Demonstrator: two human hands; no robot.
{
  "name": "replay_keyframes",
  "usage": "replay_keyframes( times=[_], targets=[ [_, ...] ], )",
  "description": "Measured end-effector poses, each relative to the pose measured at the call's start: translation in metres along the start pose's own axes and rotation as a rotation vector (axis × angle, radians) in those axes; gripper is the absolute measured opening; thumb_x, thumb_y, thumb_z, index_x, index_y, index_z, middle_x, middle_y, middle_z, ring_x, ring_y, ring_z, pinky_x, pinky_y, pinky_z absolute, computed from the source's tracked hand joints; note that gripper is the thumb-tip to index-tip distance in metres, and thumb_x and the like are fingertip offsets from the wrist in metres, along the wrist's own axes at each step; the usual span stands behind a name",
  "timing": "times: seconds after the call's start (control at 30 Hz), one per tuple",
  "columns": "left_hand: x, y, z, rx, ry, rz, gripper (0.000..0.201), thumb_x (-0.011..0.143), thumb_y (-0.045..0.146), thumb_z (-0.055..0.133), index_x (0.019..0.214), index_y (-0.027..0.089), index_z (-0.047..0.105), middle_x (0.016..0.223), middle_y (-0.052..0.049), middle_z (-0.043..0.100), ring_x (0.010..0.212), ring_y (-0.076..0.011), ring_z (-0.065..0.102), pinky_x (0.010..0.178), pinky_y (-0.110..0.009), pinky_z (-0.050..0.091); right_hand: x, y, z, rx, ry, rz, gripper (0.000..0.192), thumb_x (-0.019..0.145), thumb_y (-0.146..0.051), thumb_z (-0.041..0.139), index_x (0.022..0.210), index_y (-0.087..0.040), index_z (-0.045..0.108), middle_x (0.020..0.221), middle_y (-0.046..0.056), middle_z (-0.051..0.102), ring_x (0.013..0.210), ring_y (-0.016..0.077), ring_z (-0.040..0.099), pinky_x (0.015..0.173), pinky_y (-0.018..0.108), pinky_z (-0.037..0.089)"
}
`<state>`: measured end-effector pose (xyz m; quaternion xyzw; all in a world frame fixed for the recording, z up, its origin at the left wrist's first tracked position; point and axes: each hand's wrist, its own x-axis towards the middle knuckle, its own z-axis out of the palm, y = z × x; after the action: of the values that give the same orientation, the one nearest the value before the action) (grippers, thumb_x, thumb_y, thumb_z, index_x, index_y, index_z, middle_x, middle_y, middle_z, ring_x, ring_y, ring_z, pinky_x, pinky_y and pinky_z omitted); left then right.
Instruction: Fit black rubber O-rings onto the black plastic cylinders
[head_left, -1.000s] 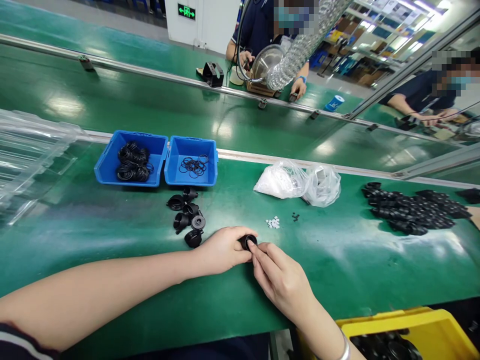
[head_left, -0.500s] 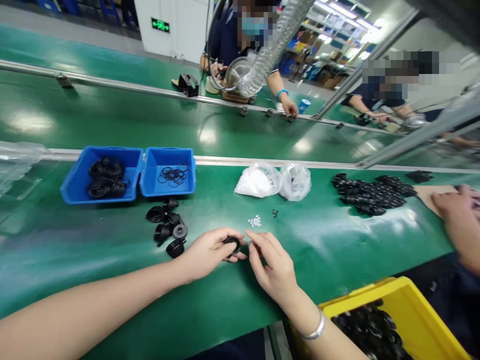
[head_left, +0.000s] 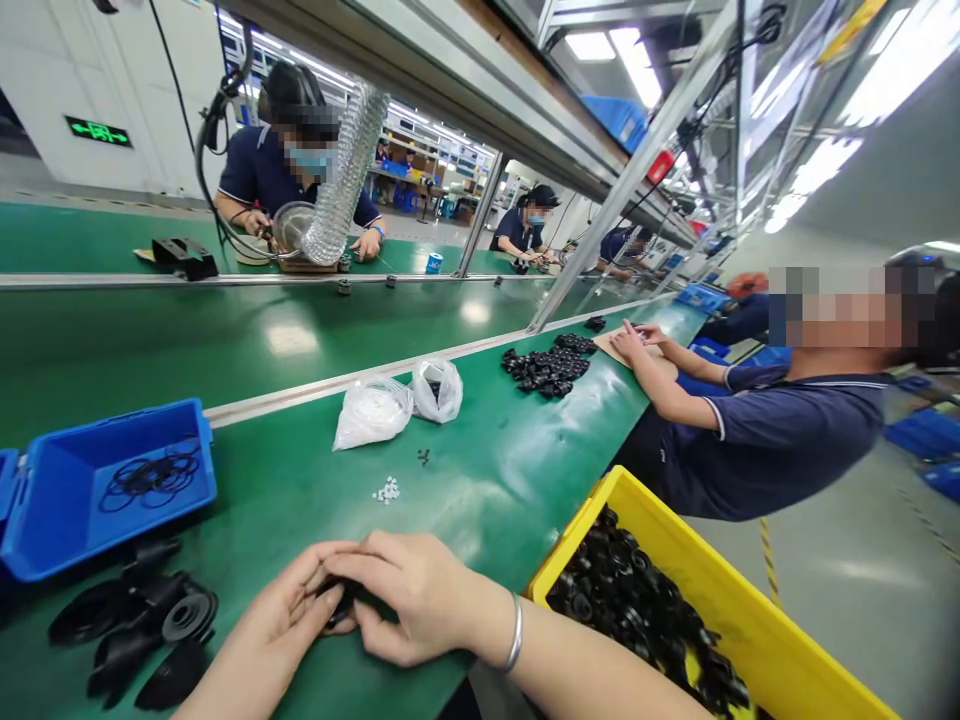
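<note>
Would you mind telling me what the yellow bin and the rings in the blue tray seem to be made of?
The yellow bin looks like moulded plastic: smooth, evenly coloured walls with a soft sheen. The thin black rings in the blue tray are probably rubber: matte, slender, lying in loose loops.

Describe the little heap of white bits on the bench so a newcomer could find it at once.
On the green bench, look in front of the two clear plastic bags. The white bits lie there loose, paler and nearer the hands than the few black bits.
</note>
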<state>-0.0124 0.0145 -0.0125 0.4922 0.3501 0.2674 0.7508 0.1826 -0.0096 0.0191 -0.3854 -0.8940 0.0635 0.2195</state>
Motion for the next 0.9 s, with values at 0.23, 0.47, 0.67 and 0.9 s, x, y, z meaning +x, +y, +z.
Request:
replay_keyframes(
  times=[0.23, 0.47, 0.67, 0.9],
  targets=[
    [-0.006, -0.007, 0.006, 0.11, 0.016, 0.05, 0.056, 0.086, 0.053, 0.061, 0.134, 0.029, 0.047, 0.141, -0.007, 0.051, 0.127, -0.0267, 0.052, 0.104, -0.034, 0.047, 0.002, 0.0, -0.006, -0.031, -0.109, -0.093, 0.04, 0.095, -0.04, 0.047, 0.127, -0.015, 0.049, 0.102, 0.007, 0.066, 0.087, 0.0178, 0.063, 0.068, 0.027, 0.05],
    [-0.006, -0.002, 0.006, 0.138, -0.068, 0.002, 0.06, 0.087, 0.062, 0.053, 0.136, 0.028, 0.04, 0.145, -0.011, 0.042, 0.119, -0.0279, 0.058, 0.098, -0.036, 0.051, -0.033, 0.073, -0.039, 0.069, 0.072, 0.657, 0.035, 0.087, -0.045, 0.06, 0.112, -0.021, 0.059, 0.068, -0.002, 0.063, 0.06, 0.0151, 0.061, 0.057, 0.025, 0.045],
    [-0.001, 0.0, 0.002, 0.199, -0.133, -0.032, 0.058, 0.089, 0.064, 0.048, 0.131, 0.025, 0.043, 0.136, -0.012, 0.048, 0.118, -0.0264, 0.058, 0.097, -0.035, 0.051, -0.074, 0.163, -0.059, -0.125, 0.438, 1.096, 0.049, 0.093, -0.033, 0.049, 0.134, -0.008, 0.041, 0.087, 0.007, 0.065, 0.076, 0.022, 0.063, 0.075, 0.039, 0.05],
    [-0.002, -0.009, 0.004, 0.278, -0.133, 0.011, 0.045, 0.095, 0.053, 0.044, 0.13, 0.024, 0.044, 0.133, -0.012, 0.052, 0.117, -0.0243, 0.06, 0.099, -0.036, 0.052, -0.081, 0.179, -0.05, -0.085, 0.533, 1.185, 0.034, 0.094, -0.036, 0.057, 0.121, -0.015, 0.056, 0.109, 0.007, 0.063, 0.091, 0.0188, 0.064, 0.081, 0.039, 0.054]
  ],
)
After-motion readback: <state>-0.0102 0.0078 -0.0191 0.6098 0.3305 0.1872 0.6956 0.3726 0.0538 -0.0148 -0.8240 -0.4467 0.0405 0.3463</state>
